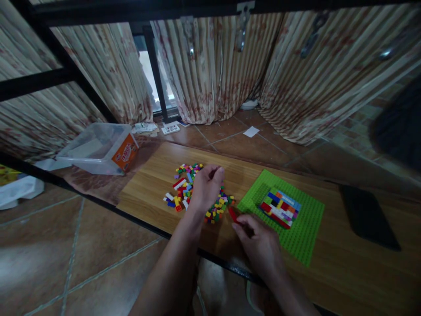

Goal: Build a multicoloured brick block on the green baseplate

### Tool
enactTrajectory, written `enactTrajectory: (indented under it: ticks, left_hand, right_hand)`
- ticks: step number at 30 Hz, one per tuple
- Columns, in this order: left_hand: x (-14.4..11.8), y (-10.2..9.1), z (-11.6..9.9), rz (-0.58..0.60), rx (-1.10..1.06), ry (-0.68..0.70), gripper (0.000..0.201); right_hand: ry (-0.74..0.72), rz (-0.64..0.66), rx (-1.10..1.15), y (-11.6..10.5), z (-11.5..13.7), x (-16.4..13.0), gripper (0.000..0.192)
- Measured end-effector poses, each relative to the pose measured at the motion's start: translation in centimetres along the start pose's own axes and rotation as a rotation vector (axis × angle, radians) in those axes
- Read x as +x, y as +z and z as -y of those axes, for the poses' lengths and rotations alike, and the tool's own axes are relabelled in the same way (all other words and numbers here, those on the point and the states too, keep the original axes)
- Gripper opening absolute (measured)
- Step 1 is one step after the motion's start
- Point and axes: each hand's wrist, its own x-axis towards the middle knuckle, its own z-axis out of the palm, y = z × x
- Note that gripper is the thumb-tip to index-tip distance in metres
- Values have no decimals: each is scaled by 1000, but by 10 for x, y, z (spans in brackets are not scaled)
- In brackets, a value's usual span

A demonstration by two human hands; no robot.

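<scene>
Between the thumb and fingers of my right hand [258,239] is a long red toy brick [233,214], held at the near left corner of a green baseplate [307,237]. My left hand [208,186] hangs over a pile of small loose bricks [217,213] in many colours, its fingers curled inward. The fingertips of that hand are hidden, so anything in them cannot be made out. On the baseplate sits a low rectangular block of joined bricks [281,208] in red, white, blue, yellow and other colours.
Both lie on a narrow wooden table [158,166] with a dark edge. A flat black object [368,217] rests at its right end. Off its left end stands a clear plastic box [95,151] with an orange label. Curtains [213,70] and black metal bars [36,81] stand beyond.
</scene>
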Motion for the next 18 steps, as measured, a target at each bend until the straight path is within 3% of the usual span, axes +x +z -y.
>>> enactTrajectory:
  ticks: [6,13,18]
  left_hand:
    - [0,-8,-3,-45,-77,21,16]
    - [-4,-6,-8,-36,-142,-31,13]
    - [-4,-7,-8,-25,-122,-56,10]
  right_hand:
    - [-132,106,37,15,10,-1,8]
    - [-300,-31,-71,31,21,10,24]
    - [-269,-37,-166,45,26,15,22]
